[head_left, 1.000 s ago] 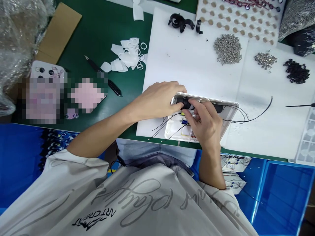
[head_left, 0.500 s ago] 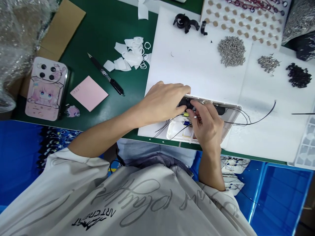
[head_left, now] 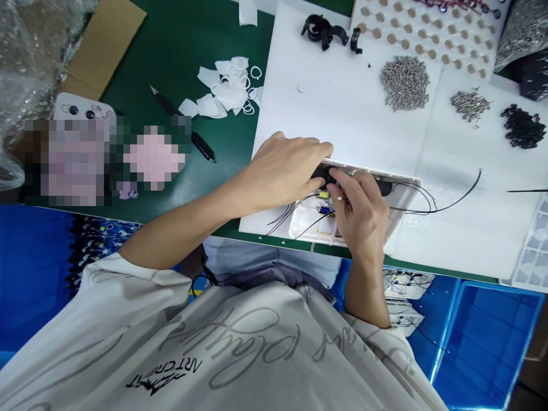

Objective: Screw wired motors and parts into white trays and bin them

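Note:
A shallow white plastic housing (head_left: 402,200) lies at the table's front edge, with thin black wires (head_left: 454,204) trailing from it on both sides. My left hand (head_left: 291,171) is closed over its far left corner, thumb against a black part (head_left: 317,173) inside. The fingers of my right hand (head_left: 359,211) are pinched at that black part, over the housing's far wall; their tips are partly hidden. Below them sit a yellow component (head_left: 322,195) and a blue component (head_left: 324,210). Another black piece (head_left: 384,187) shows right of my right hand.
Piles of silver screws (head_left: 405,83) and small black parts (head_left: 523,127) lie on the white sheet (head_left: 334,108). Black clips (head_left: 323,29) are behind. Leftward are white scraps and rings (head_left: 231,88), a pen (head_left: 202,146) and a pink note pad (head_left: 154,157). Blue bins (head_left: 483,337) stand below the edge.
Both hands keep their hold on the housing and the black part, with barely any finger movement. The whole view has shifted slightly. The phone and note pad are now pixelated.

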Tool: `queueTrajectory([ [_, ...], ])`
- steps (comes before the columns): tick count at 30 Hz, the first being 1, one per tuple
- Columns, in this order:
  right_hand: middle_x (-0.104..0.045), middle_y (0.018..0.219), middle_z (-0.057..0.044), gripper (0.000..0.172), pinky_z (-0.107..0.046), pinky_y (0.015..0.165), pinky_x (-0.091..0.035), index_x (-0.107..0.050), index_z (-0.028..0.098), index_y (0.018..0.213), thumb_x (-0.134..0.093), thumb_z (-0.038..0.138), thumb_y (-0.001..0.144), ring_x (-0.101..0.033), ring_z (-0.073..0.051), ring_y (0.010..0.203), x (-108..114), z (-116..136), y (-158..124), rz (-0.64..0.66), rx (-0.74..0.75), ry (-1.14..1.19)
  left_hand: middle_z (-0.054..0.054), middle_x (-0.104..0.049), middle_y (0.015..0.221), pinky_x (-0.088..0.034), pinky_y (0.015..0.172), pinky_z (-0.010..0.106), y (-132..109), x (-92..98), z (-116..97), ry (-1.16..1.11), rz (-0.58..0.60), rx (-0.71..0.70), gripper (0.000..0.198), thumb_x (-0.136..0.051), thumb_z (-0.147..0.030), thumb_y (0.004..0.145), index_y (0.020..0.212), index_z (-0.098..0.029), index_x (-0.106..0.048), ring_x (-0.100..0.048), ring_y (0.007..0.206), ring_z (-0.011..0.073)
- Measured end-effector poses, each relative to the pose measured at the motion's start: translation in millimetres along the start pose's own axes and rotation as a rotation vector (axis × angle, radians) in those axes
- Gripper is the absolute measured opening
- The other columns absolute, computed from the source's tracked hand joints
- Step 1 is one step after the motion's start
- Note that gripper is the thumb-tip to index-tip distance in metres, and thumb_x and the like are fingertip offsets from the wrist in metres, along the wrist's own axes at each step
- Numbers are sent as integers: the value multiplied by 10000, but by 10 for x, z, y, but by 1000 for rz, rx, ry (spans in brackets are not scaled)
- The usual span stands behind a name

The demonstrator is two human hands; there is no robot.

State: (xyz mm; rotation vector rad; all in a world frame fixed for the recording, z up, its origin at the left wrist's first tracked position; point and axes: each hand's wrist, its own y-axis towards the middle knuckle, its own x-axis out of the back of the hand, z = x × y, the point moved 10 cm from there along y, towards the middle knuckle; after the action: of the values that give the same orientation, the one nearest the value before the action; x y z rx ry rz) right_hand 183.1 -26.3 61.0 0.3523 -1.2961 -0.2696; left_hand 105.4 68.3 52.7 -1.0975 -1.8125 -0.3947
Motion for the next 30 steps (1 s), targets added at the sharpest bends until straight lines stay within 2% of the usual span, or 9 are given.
queueTrajectory([
  [10,-634,979,-30,264,-194,707,-508,-655,213,1274,-604,281,1024,-593,-64,795,-23,-37,-12,2,-31,10,61,-714,1068,-470,965,425,3,-38,-39,18,46,-27,262,-543,-236,947,1186,-186,-638,-683,987,240],
  [18,-641,1012,-56,290,-236,801,-557,-672,233,1288,-515,322,1061,-623,-98,868,-75,-101,-19,57,-105,52,71,-733,903,-426,969,468,35,6,-137,50,-22,-104,272,-502,-310,997,1178,-217,-684,-708,1007,292],
  [23,-645,1007,-53,277,-228,801,-555,-670,216,1279,-521,282,1055,-618,-91,869,-59,-88,-18,41,-83,65,94,-731,857,-398,955,491,54,10,-116,81,-19,-91,253,-533,-296,981,1100,-179,-723,-715,953,318],
  [30,-649,1029,-52,273,-212,765,-544,-667,203,1282,-551,259,1043,-625,-86,875,-33,-60,-24,9,-39,62,117,-761,909,-399,986,530,54,26,-85,88,-49,-59,301,-571,-344,963,1159,-187,-736,-714,1010,348],
])
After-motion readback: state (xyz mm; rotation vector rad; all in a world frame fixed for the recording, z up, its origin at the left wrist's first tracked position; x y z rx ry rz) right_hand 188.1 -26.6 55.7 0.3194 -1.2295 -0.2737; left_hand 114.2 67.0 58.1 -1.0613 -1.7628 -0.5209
